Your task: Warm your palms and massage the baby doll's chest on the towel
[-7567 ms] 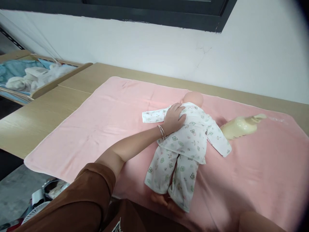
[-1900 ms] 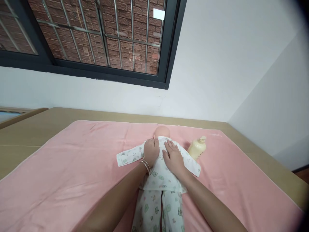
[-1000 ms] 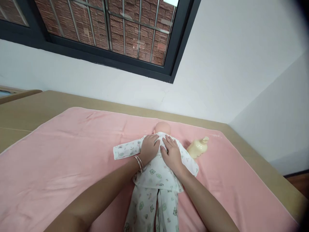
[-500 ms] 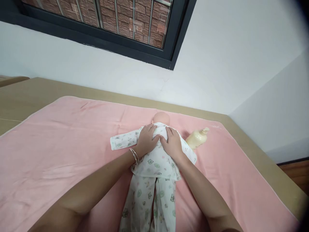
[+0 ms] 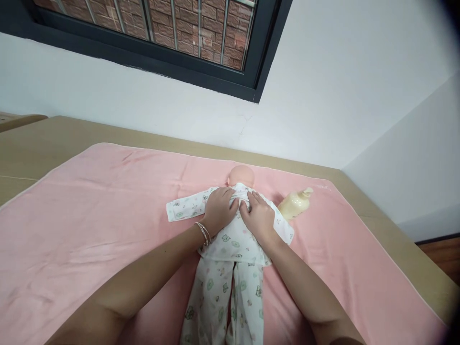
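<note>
A baby doll [image 5: 241, 175] lies stretched out, its smooth bald head away from me. It wears a white patterned top [image 5: 232, 244] and matching trousers [image 5: 219, 292]. My left hand [image 5: 220, 209], with bracelets at the wrist, rests on the left side of the doll's upper body, fingers extended over the cloth. On the right side lies my right hand [image 5: 258, 215], its fingers slightly bent and also on the cloth. Both thumbs point inward, close together. Between the hands the fabric is wrinkled near the neck. The left sleeve [image 5: 187, 206] stretches out sideways.
A cream-coloured bottle [image 5: 295, 203] lies on its side by the doll's right sleeve. Under everything is a pink blanket [image 5: 108, 206] on a wooden surface [image 5: 373, 225]. A white wall [image 5: 309, 96] and a dark-framed window [image 5: 201, 76] stand behind.
My fingers have drawn slightly back toward me, and the top's fabric between them is more wrinkled. The view has shifted a little; the bottle and blanket stay in place.
</note>
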Motion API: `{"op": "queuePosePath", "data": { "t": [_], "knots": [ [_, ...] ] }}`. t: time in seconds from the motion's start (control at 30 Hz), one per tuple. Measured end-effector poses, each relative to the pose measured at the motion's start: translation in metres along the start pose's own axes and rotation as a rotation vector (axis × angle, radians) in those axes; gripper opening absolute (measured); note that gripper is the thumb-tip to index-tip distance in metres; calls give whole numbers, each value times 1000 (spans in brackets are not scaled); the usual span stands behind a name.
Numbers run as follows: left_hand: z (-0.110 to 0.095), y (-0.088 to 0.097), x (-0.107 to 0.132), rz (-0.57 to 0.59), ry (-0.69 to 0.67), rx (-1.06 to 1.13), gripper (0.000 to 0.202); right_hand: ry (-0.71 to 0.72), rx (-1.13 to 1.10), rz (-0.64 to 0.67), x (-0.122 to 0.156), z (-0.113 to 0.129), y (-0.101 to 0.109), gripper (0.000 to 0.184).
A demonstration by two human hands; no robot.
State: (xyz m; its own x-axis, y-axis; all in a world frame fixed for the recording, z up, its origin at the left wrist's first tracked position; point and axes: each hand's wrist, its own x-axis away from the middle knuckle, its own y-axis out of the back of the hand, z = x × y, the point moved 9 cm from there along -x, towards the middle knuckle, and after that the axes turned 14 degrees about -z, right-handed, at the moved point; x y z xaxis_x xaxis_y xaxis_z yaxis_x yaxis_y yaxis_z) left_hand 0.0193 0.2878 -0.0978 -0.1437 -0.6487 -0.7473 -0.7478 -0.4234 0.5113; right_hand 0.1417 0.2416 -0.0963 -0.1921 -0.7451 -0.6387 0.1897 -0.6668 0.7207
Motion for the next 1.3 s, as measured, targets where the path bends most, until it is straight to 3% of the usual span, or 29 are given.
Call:
{"op": "queuePosePath", "data": {
  "t": [0.1,0.3,0.5,0.77,0.93,1.07,1.17,1.3],
  "knots": [
    [5,-6,0,25,17,-37,33,33,-35,43,-7,-2,-6,51],
    [-6,-11,1,75,-111,29,37,122,-89,82,-11,-1,-15,51],
    [-4,-2,2,25,-31,24,28,54,-27,-24,0,1,-2,43],
    [5,-13,0,61,-15,14,37,99,-97,106,-11,-4,-19,52],
    [-7,-4,0,62,-80,-34,27,125,-113,-6,-3,2,-8,45],
    [-5,-1,1,42,-45,-72,23,53,-111,-97,2,1,2,41],
    [0,-6,0,41,-26,-48,30,21,-92,-42,-2,-3,-3,45],
    [-6,-10,-2,70,-117,11,36,113,-122,7,-10,0,-10,48]
  ]
}}
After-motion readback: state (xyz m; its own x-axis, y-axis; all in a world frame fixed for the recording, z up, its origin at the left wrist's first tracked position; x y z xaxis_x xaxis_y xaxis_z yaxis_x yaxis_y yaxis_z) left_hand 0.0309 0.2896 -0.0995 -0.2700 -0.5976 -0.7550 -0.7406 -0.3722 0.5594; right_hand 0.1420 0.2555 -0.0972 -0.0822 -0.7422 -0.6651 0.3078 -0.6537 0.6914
